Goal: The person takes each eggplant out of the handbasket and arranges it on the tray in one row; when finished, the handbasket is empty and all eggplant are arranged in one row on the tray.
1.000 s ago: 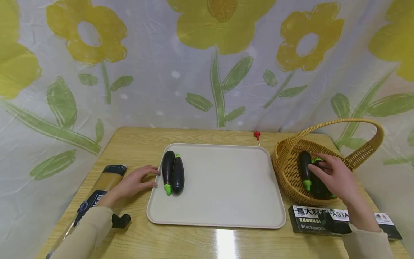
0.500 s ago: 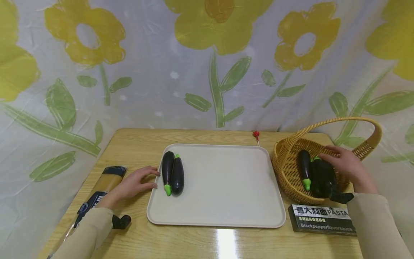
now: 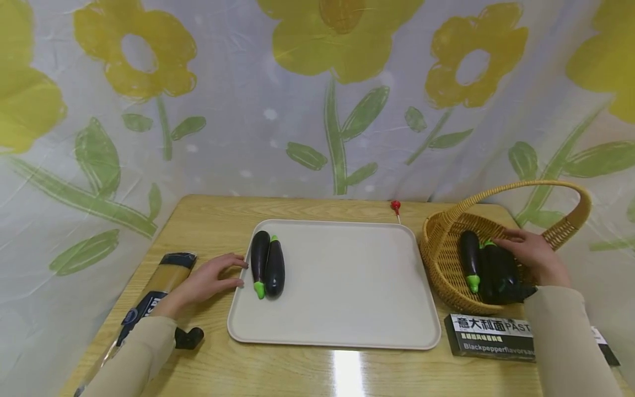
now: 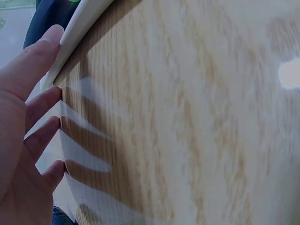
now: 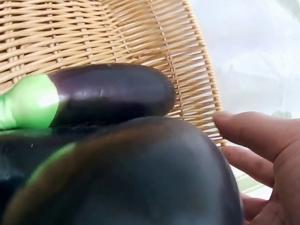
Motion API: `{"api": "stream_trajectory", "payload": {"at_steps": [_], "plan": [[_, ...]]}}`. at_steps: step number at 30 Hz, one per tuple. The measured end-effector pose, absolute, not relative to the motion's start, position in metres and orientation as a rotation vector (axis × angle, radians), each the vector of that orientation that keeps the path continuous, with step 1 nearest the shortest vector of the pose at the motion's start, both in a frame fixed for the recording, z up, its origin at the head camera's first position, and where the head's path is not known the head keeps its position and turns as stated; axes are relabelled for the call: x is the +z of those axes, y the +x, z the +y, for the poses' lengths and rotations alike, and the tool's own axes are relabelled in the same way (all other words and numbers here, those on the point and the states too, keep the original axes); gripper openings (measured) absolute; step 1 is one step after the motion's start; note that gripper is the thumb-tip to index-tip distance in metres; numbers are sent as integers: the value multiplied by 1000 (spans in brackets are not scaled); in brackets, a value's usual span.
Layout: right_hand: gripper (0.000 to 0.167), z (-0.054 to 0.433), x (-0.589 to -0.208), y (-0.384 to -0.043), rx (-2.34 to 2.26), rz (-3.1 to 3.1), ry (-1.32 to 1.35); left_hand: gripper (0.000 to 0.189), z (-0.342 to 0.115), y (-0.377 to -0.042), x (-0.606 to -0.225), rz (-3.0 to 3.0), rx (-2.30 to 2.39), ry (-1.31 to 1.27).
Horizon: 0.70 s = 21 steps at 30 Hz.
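My left hand [image 3: 216,277] rests at the left rim of the white tray [image 3: 347,286], thumb and fingertips at its edge, holding nothing. Two dark eggplants lie side by side on the tray's left part, one [image 3: 258,259] stem toward me, the other [image 3: 275,270] stem away. My right hand [image 3: 533,251] reaches into the wicker basket [image 3: 448,295], fingers extended beside a big eggplant [image 5: 154,178]. In the right wrist view its thumb stands off the rounded end, and the other fingertips are hidden behind it. Another eggplant [image 5: 112,91] with a green cap lies alongside in the basket.
A black pasta sauce box [image 3: 491,336] lies in front of the basket, partly under my right forearm. A pack of spaghetti [image 3: 159,281] lies left of the tray, beside my left forearm. A red-headed stick [image 3: 396,207] is behind the tray. The basket's handle [image 3: 516,184] arches high.
My right hand has shifted from over the eggplants toward the basket's right side, uncovering them, and has barely moved in the last half second. My left hand has stayed at the tray.
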State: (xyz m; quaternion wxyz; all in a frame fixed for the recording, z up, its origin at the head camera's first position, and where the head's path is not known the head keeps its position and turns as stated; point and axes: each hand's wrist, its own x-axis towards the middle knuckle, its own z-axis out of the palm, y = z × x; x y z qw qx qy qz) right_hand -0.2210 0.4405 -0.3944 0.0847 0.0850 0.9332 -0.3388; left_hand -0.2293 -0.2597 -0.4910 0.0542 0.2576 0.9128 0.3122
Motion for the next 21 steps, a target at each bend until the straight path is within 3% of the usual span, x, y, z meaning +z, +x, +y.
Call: {"api": "stream_trajectory", "payload": {"at_steps": [21], "plan": [[54,440,-395,-222,-779,2924,87,35,-260,-229,-490,2755,968,781]]}}
